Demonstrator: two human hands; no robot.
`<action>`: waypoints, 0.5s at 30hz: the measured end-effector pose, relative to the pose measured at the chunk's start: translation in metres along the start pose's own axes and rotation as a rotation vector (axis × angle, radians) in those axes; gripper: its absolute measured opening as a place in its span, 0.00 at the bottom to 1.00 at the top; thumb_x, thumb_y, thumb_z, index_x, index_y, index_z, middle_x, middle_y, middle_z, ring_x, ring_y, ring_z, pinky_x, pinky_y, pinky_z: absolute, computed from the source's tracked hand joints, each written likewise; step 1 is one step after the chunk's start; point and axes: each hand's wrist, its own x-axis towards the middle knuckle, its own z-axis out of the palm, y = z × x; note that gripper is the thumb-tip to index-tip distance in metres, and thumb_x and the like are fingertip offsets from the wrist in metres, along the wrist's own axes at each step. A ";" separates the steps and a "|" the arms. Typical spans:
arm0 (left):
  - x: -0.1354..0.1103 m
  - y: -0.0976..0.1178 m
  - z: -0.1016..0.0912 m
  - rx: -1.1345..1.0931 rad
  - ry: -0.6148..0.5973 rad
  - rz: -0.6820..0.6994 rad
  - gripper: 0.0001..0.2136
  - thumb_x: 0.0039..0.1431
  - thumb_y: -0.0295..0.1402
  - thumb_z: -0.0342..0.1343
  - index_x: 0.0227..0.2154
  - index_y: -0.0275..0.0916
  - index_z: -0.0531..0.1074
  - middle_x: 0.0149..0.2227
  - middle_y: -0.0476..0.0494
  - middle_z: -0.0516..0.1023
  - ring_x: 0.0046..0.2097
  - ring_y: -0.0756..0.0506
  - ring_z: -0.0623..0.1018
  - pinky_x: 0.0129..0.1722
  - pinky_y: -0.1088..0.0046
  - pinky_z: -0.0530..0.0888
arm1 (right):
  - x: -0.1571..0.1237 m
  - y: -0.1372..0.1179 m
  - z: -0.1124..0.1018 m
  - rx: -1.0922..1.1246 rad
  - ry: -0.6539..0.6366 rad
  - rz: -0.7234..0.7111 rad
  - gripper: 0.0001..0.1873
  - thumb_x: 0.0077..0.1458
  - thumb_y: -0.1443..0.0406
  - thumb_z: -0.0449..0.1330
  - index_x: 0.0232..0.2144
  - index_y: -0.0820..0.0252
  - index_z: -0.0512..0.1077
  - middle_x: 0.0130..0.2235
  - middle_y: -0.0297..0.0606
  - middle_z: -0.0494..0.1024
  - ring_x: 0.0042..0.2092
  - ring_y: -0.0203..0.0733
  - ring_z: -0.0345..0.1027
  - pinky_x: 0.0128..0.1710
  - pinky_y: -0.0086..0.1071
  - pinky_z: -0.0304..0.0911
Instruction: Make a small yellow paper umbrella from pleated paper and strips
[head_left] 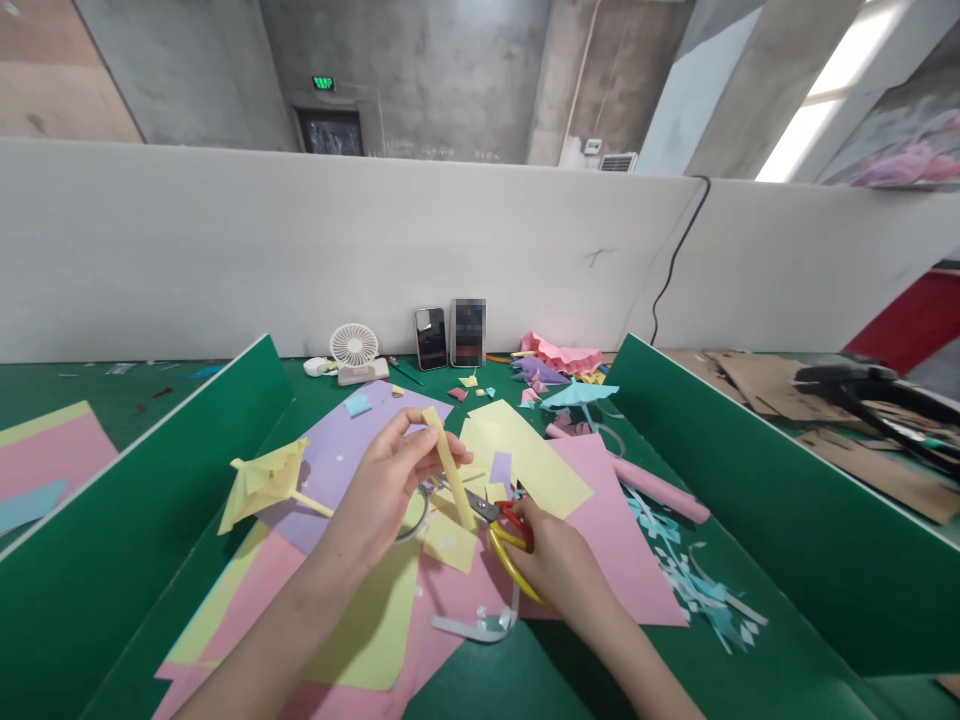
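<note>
Hands: left hand (390, 480) pinched shut on a folded yellow paper strip (450, 470), thumb and fingertips closed near its upper end; right hand (559, 565) closed through the handles of red-and-yellow scissors (499, 520).

Key relation: the strip hangs with its long axis running from upper left, at the left hand, down and to the right, its lower end lying just at the scissor blades. The blades point up and left from the right hand, so they meet the strip's lower part crosswise. The left hand is the nearer holder of the strip; the right hand sits below and to the right of it. Whether the blades are parted around the paper cannot be told.

Beneath the hands: overlapping sheets of coloured paper, yellow (525, 455), pink (622, 540) and lilac (352, 450), on a green worktop (525, 680).

Left of the hands: a folded yellow paper umbrella (262, 480).

Right: a pink rolled paper tube (652, 485) and blue-white paper trimmings (697, 580).

Far edge: small white desk fan (355, 350), two phones (431, 338) propped against the white partition (225, 250), and more folded paper pieces (562, 365).
</note>
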 end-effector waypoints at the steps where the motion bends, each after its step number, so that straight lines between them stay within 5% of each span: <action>1: 0.000 0.000 0.000 0.014 -0.002 0.000 0.04 0.56 0.33 0.50 0.28 0.40 0.64 0.27 0.51 0.75 0.34 0.49 0.75 0.40 0.69 0.69 | 0.000 0.000 0.000 0.005 0.003 -0.006 0.04 0.48 0.64 0.54 0.26 0.60 0.66 0.25 0.41 0.74 0.26 0.42 0.66 0.21 0.27 0.47; 10: -0.001 0.003 0.002 0.002 -0.025 0.009 0.04 0.57 0.32 0.50 0.28 0.40 0.64 0.29 0.49 0.74 0.34 0.48 0.74 0.40 0.68 0.69 | 0.001 0.007 0.007 0.047 -0.020 -0.071 0.11 0.47 0.65 0.56 0.35 0.65 0.71 0.36 0.48 0.74 0.38 0.48 0.67 0.34 0.32 0.60; 15: -0.001 0.004 0.004 0.201 0.040 0.040 0.06 0.55 0.35 0.52 0.27 0.40 0.64 0.26 0.52 0.72 0.29 0.51 0.72 0.34 0.73 0.68 | -0.001 0.010 0.007 0.073 -0.022 -0.106 0.16 0.46 0.68 0.57 0.40 0.66 0.71 0.40 0.49 0.72 0.44 0.49 0.65 0.42 0.35 0.60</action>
